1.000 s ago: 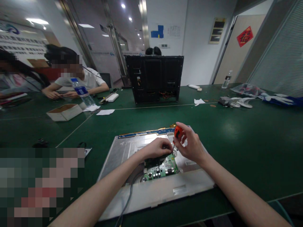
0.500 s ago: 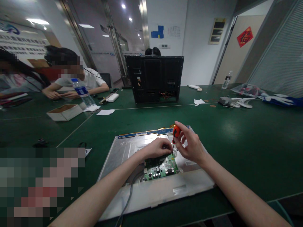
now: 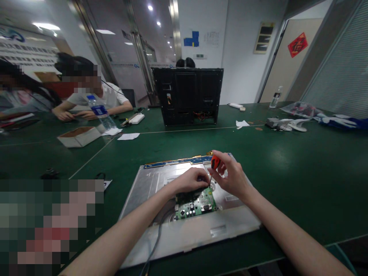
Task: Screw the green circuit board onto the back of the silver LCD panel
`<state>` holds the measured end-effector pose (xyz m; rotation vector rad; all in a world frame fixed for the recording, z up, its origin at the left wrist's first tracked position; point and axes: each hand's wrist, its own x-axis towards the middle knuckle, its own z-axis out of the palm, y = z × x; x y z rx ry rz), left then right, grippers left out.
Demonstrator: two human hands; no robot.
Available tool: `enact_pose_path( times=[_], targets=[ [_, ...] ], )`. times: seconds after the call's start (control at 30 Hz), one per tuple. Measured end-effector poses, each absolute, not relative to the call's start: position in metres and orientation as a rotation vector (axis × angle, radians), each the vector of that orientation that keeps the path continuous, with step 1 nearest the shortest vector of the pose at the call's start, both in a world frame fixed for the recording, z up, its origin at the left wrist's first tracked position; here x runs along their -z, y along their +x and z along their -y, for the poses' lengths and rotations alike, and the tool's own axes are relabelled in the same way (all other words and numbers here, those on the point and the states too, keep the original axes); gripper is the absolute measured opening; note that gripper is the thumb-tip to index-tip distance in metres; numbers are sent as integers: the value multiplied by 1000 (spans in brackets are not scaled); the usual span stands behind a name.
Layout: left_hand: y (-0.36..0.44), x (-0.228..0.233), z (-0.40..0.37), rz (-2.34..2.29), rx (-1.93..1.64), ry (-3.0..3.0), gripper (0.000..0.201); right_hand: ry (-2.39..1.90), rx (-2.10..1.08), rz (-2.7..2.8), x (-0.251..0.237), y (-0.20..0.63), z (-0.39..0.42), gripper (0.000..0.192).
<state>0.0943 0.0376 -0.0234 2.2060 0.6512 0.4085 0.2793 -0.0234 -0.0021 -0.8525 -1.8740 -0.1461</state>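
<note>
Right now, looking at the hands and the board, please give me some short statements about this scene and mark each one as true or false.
1. The right hand holds a screwdriver with an orange handle. True.
2. The left hand rests flat on the green table, away from the panel. False: it is on the metal panel, at the top edge of the green circuit board.
3. The screwdriver tip points down toward the circuit board. True.
4. The metal panel stands upright on the table. False: it lies flat.
5. A water bottle stands by a cardboard box on the left. True.
</note>
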Motion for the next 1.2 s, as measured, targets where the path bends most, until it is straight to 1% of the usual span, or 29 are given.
enact_pose_path(
  times=[0.2, 0.53, 0.7, 1.0, 1.2],
  targets=[
    [94, 21, -36, -638, -408, 2191, 8, -824, 88, 1893, -3, 279, 27, 57],
    [95, 19, -36, -641, -422, 2203, 8, -816, 152, 1867, -1, 279, 24, 53],
    [95, 20, -36, -638, -426, 2206, 7, -821, 134, 1877, -1, 279, 24, 50],
    [95, 18, -35, -640, -407, 2184, 8, -813, 120, 1883, -5, 278, 27, 57],
    [95, 20, -35, -655, -403, 2184, 8, -831, 112, 1874, -3, 278, 26, 57]
  ],
)
